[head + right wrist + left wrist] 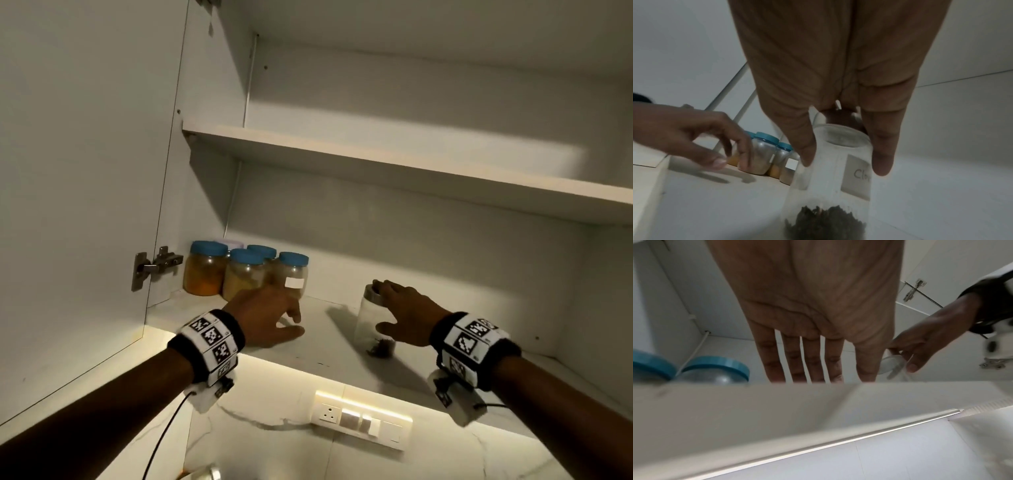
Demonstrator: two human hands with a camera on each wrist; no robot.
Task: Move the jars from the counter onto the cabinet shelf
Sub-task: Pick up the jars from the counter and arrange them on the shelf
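Right hand (409, 313) around the clear glass jar (373, 325), which stands upright on the lower cabinet shelf (329, 329), right of centre. Thumb low on the near side of the glass, fingers over the metal lid (371, 291). Right wrist view shows thumb and a finger lying down either side of the jar, lightly curved round it; grip firm or loose, cannot tell. Dark bits sit in the jar's bottom; a label (856, 177) reads "Clo…", rest covered by a finger.

Left hand (267, 315) holds nothing, fingers spread and relaxed over the shelf's front, just in front of the blue-lidded jars (245, 270). Those stand packed in the back left corner by the door hinge (154, 265), with yellow and tan contents.

Bare shelf between the two hands and out to the right wall. Upper shelf (411, 164) overhangs. Front edge of the lower shelf runs close under both wrists.

Left wrist view: shelf edge cuts off the fingertips; blurred. How many jars stand behind the front row, unclear
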